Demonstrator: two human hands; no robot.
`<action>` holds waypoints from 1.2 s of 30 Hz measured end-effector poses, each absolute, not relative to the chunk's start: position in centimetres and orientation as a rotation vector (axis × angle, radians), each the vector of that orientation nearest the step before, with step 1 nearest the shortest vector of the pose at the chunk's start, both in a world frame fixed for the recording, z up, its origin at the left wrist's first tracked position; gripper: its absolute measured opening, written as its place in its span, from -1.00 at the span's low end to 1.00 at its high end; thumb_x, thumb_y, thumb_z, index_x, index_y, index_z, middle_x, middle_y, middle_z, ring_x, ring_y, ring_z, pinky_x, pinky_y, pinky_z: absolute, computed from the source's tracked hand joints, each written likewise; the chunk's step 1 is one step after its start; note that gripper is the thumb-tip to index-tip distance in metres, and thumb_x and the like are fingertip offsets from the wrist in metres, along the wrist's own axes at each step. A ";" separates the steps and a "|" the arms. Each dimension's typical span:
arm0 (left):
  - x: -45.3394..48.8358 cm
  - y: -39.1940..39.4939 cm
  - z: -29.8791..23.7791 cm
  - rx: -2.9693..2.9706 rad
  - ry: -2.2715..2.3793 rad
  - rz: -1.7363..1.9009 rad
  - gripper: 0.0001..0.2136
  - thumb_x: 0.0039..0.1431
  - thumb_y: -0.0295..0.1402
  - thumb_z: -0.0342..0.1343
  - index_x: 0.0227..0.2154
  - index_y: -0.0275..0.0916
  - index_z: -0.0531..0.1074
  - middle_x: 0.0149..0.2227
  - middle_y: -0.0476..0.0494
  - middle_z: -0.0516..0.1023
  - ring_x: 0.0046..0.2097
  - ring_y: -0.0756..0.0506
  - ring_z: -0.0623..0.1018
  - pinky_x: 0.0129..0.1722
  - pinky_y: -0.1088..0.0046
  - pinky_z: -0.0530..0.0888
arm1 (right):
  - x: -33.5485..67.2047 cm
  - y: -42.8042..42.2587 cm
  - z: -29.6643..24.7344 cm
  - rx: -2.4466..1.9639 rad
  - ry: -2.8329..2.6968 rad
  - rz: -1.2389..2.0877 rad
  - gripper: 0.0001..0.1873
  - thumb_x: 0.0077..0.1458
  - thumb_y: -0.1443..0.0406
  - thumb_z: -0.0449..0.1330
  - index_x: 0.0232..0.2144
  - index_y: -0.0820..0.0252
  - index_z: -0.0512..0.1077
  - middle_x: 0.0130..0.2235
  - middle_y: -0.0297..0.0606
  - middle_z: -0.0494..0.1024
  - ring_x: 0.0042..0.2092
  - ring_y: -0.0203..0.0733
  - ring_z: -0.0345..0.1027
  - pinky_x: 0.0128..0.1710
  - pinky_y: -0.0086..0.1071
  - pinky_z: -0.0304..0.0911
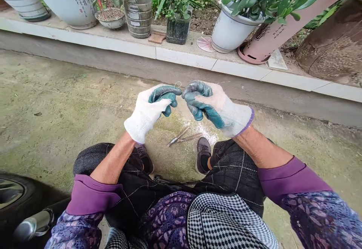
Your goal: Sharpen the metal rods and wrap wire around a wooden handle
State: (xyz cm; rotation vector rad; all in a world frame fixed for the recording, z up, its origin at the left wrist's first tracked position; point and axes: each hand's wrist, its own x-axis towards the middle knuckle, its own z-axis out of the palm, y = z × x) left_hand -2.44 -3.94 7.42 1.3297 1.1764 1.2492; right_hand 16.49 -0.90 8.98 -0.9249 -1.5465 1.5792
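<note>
Both hands wear white knit gloves with teal-coated fingers and are raised in front of my knees. My left hand has its fingers curled in a pinch on a thin wire that loops up between the two hands. My right hand is also curled, pinching the same wire, whose fine end runs off past its knuckles. The fingertips of the two hands almost touch. On the ground below them lies a pair of rusty pliers between my shoes.
A raised concrete ledge crosses the back with several potted plants, among them a white pot and a dark pot. A wheel and chrome pipe sit at the lower left. The ground is mossy concrete.
</note>
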 end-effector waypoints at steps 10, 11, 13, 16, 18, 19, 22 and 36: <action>-2.5 -4.3 7.2 1.329 1.338 1.270 -0.87 0.09 -0.32 0.19 -0.34 -0.26 0.52 -0.51 -0.04 0.51 -0.56 0.05 0.40 -0.58 0.51 0.34 | 16.8 -1.3 9.4 -1.054 -1.809 1.013 -0.80 -0.01 0.21 0.36 -0.31 0.12 0.49 -0.27 -0.21 0.57 -0.22 -0.14 0.44 -0.34 -0.33 0.41; -2.5 -4.4 7.0 1.382 1.398 1.280 -0.89 0.09 -0.33 0.19 -0.34 -0.24 0.51 -0.49 -0.04 0.52 -0.52 0.03 0.43 -0.54 0.50 0.37 | 16.7 -1.5 9.6 -1.059 -1.812 0.902 -0.80 0.00 0.20 0.36 -0.29 0.10 0.50 -0.19 -0.19 0.57 -0.12 -0.08 0.44 -0.29 -0.31 0.42; -2.6 -4.5 6.7 1.568 1.537 1.289 -0.90 0.09 -0.34 0.20 -0.32 -0.22 0.51 -0.41 -0.07 0.56 -0.38 -0.03 0.52 -0.41 0.48 0.44 | 16.6 -1.8 9.9 -1.062 -1.781 0.850 -0.80 0.07 0.17 0.33 -0.24 0.08 0.51 -0.15 -0.18 0.55 -0.07 -0.05 0.43 -0.27 -0.31 0.42; -2.9 -4.7 6.2 1.980 1.755 1.199 -0.87 0.13 -0.35 0.20 -0.25 -0.18 0.54 -0.33 -0.12 0.60 -0.20 -0.12 0.58 -0.22 0.42 0.46 | 16.2 -1.9 9.9 -1.063 -1.692 1.133 -0.71 0.16 0.06 0.29 -0.21 0.12 0.47 -0.33 -0.23 0.52 -0.31 -0.18 0.43 -0.45 -0.37 0.36; -3.0 -4.9 6.1 2.237 1.838 1.070 -0.86 0.18 -0.36 0.16 -0.21 -0.17 0.56 -0.33 -0.16 0.59 -0.19 -0.15 0.59 -0.18 0.38 0.45 | 16.0 -1.6 9.8 -1.054 -1.641 1.392 -0.57 0.12 -0.07 0.32 -0.24 0.16 0.44 -0.46 -0.30 0.47 -0.50 -0.28 0.32 -0.58 -0.40 0.27; -3.0 -5.0 6.1 2.344 1.853 0.994 -0.85 0.21 -0.38 0.13 -0.21 -0.16 0.57 -0.35 -0.17 0.57 -0.21 -0.16 0.58 -0.19 0.36 0.44 | 15.9 -1.5 9.8 -1.047 -1.629 1.494 -0.50 0.08 -0.13 0.34 -0.28 0.16 0.42 -0.51 -0.33 0.45 -0.56 -0.31 0.27 -0.64 -0.41 0.24; -2.8 -5.3 6.2 2.580 1.844 0.794 -0.79 0.30 -0.43 0.04 -0.18 -0.14 0.58 -0.39 -0.18 0.54 -0.26 -0.15 0.55 -0.23 0.33 0.42 | 15.9 -1.1 9.7 -1.056 -1.630 1.634 -0.41 0.02 -0.23 0.34 -0.39 0.15 0.39 -0.60 -0.36 0.42 -0.65 -0.35 0.19 -0.73 -0.44 0.19; -2.4 -5.5 6.1 2.648 1.693 0.767 -0.79 0.32 -0.45 0.05 -0.20 -0.13 0.59 -0.42 -0.15 0.52 -0.29 -0.14 0.53 -0.25 0.32 0.37 | 16.1 -1.6 8.8 -1.058 -1.605 1.742 -0.51 0.11 -0.04 0.36 -0.55 0.21 0.37 -0.67 -0.43 0.33 -0.69 -0.43 0.10 -0.77 -0.51 0.09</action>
